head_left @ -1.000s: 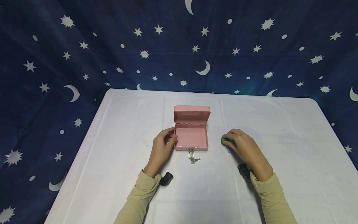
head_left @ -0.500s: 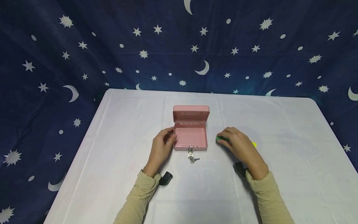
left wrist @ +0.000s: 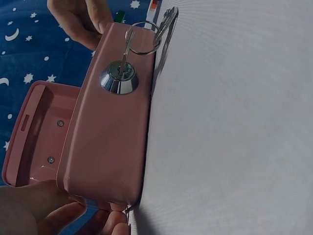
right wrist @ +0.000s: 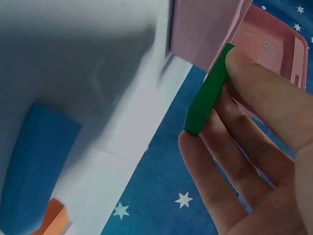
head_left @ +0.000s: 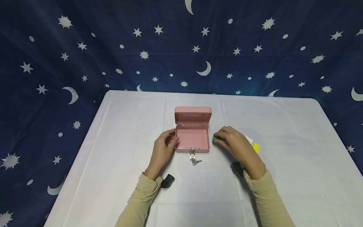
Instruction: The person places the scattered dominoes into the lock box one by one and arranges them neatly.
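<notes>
Right hand (head_left: 236, 143) pinches green block (right wrist: 209, 90), just right of open-lidded pink box (head_left: 193, 138); left hand (head_left: 163, 149) grips box's left side. Blue block (right wrist: 39, 166) shows only from right wrist, yellow piece (head_left: 256, 147) only from head. Left wrist view: key (left wrist: 128, 49) standing in lock (left wrist: 120, 83).

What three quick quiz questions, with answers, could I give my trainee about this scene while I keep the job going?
1. Multiple choice: what colour is the block that the right hand pinches? A: red. B: green. C: white.

2. True or false: a small key sits in the lock of the pink box.

3. Fill the gap: in the head view, the left hand holds the ____ side of the pink box.

Answers:
1. B
2. True
3. left
</notes>
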`<state>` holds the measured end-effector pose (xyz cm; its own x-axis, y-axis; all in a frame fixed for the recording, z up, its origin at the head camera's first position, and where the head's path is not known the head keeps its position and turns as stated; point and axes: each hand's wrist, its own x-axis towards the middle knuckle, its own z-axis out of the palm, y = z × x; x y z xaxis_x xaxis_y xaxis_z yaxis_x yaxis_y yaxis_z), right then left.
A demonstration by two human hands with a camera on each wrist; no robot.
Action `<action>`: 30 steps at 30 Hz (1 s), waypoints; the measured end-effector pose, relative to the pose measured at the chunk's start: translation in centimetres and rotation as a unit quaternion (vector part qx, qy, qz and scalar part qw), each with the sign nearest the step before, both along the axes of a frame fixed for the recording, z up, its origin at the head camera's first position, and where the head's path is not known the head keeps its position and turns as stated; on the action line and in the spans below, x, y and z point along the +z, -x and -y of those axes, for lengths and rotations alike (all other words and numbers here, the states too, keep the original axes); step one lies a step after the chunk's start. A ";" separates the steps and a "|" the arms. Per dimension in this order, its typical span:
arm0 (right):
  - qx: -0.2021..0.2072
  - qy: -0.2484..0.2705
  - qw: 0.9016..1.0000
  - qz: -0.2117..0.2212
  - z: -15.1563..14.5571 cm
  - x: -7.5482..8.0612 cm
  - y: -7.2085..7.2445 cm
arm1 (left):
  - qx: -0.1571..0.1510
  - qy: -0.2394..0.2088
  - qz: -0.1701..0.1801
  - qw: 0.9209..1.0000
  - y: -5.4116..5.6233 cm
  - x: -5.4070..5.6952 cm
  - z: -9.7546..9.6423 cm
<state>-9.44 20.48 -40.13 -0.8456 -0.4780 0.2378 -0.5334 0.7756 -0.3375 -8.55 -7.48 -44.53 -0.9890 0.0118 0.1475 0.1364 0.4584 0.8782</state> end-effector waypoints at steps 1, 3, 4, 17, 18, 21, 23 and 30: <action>0.001 0.000 1.000 0.000 0.1 0.0 0.0 | 0.000 -0.002 0.001 1.000 0.0 0.0 0.0; 0.003 0.003 1.000 0.001 0.4 0.1 0.1 | 0.000 -0.003 0.001 1.000 0.0 0.1 0.0; 0.005 0.004 1.000 0.000 0.6 0.2 0.2 | -0.001 -0.005 0.001 1.000 0.0 0.1 0.0; 0.022 0.011 1.000 -0.004 2.5 0.7 0.9 | -0.006 -0.020 0.000 1.000 0.0 0.0 0.0; 0.023 0.011 1.000 -0.002 2.7 0.8 0.9 | -0.006 -0.021 -0.001 1.000 0.0 0.0 0.0; 0.023 0.007 1.000 0.003 3.0 0.8 1.0 | -0.007 -0.019 -0.003 1.000 0.0 0.0 0.0; 0.024 0.005 1.000 0.007 3.4 0.9 1.1 | -0.006 -0.018 -0.002 1.000 0.0 0.1 0.0; 0.025 0.005 0.999 0.023 4.4 0.9 1.4 | -0.006 -0.023 0.002 1.000 0.0 0.2 0.0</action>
